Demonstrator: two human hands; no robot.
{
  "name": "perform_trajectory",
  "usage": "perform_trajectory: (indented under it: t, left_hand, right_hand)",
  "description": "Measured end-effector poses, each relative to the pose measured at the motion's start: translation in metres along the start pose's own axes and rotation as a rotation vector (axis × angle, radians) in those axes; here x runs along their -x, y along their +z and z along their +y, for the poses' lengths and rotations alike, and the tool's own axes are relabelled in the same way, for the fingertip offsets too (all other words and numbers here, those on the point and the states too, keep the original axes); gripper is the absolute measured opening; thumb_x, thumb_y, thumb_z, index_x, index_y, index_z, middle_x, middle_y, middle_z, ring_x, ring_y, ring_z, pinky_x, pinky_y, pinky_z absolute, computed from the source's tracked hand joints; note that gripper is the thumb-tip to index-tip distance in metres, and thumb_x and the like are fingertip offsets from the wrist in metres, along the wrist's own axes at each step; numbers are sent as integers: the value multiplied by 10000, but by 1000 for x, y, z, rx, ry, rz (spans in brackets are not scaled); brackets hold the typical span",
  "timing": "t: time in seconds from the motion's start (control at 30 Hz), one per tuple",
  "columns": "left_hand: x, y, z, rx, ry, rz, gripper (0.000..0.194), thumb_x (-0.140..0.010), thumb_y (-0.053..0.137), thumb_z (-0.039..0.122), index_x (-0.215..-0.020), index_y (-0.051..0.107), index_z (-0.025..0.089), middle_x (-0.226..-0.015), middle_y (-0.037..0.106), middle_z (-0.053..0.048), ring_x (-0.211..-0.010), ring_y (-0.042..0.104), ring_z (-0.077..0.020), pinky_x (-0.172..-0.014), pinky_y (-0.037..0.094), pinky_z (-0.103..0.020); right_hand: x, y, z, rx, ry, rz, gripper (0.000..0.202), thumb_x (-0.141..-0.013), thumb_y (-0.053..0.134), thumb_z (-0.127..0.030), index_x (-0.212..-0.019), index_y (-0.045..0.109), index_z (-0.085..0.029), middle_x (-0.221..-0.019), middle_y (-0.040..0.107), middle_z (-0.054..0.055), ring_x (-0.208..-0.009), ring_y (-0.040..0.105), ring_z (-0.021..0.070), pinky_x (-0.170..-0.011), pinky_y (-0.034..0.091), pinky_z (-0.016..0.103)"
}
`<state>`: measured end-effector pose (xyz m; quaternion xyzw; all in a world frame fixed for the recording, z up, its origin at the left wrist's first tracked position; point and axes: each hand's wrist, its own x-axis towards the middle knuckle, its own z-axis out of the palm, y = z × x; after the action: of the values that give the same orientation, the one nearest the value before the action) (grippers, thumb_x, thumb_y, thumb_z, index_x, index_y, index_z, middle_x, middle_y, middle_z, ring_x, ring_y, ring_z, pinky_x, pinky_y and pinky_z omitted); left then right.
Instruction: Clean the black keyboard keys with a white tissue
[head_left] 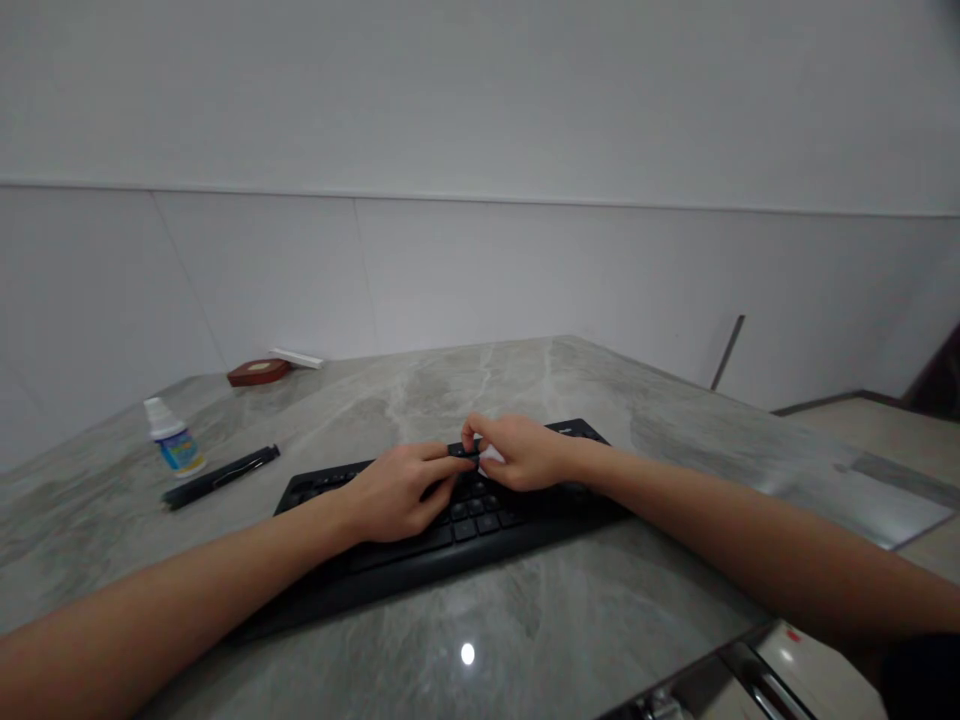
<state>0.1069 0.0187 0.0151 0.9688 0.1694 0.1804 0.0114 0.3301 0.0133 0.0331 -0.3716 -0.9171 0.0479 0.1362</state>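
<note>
we have both hands over the long, low, black plastic keyboard (465,530), which lies flat under them on the grey marbled tabletop (525,620). its long axis runs slantwise below the hands, from under our left forearm on the near side out to the far side of our right wrist, so one end sits closer to us than the other.

our right hand (529,452) comes in from the right with fingers curled, and it pinches a small, soft-looking white scrap (492,455) between thumb and fingers; whether that is paper or cloth, we cannot tell. the scrap sits on the left hand's side of that grip, just over the keys.

our left hand (409,490) lies across the keys to the left of the right one, its fingers reaching toward the scrap and ending just beside it. we cannot tell whether this hand grips anything or only rests there. the relation that counts is this narrow meeting place: the scrap belongs to the right hand, the keyboard is directly below both.

well out to the left of our left hand stand the small plastic bottle with a white top and blue label (176,440) and, lying just beside it, the slim black stick-shaped tool (220,477).
</note>
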Motion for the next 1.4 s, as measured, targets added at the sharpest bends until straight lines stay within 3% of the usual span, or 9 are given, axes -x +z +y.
perform_trajectory:
  t: [0.3, 0.5, 0.7, 1.0, 1.2, 1.4]
  left_hand:
    - [-1, 1, -1, 39, 19, 8, 318, -918, 426, 131, -1168, 620, 155, -955, 633, -88, -829, 619, -190, -756, 512, -306]
    - [-1, 1, 0, 63, 42, 25, 313, -911, 422, 109, -1153, 620, 130, -996, 644, -94, -858, 626, -187, -780, 516, -298]
    - [1, 4, -4, 42, 7, 1, 309, -915, 429, 135, -1155, 623, 144, -998, 638, -101, -887, 629, -206, -801, 517, -323]
    - [-1, 1, -2, 34, 26, 21, 317, -907, 427, 126, -1152, 627, 148, -959, 647, -90, -815, 628, -185, -751, 518, -301]
    - [0, 2, -2, 49, 41, 35, 318, -896, 440, 111, -1154, 620, 158, -1005, 651, -91, -883, 633, -191, -804, 522, -309]
    - [-1, 2, -2, 55, 36, 29, 306, -887, 440, 103, -1124, 626, 156, -1008, 645, -92, -877, 631, -193, -789, 524, -309]
  right_hand:
    - [1, 5, -2, 8, 25, 46, 297, -814, 468, -167, -1111, 475, -170, -755, 663, 27, -635, 554, 187, -634, 379, 289]
    - [2, 2, -2, 34, -26, 10, 328, -788, 492, -164, -1115, 491, -173, -799, 671, 38, -639, 556, 183, -623, 370, 283]
    - [3, 4, -4, 65, 29, 32, 300, -827, 476, -195, -1125, 505, -171, -728, 648, 27, -629, 554, 191, -620, 364, 286]
    - [2, -2, 2, 23, 22, 2, 345, -791, 488, -160, -1135, 491, -178, -823, 684, 38, -633, 547, 172, -640, 378, 279]
    - [2, 0, 1, 27, -2, -2, 347, -781, 487, -151, -1127, 500, -177, -865, 686, 47, -647, 556, 173, -645, 384, 283]
    - [2, 4, -6, 57, 14, -7, 315, -855, 451, -199, -1166, 487, -167, -751, 663, 37, -684, 589, 207, -642, 381, 298]
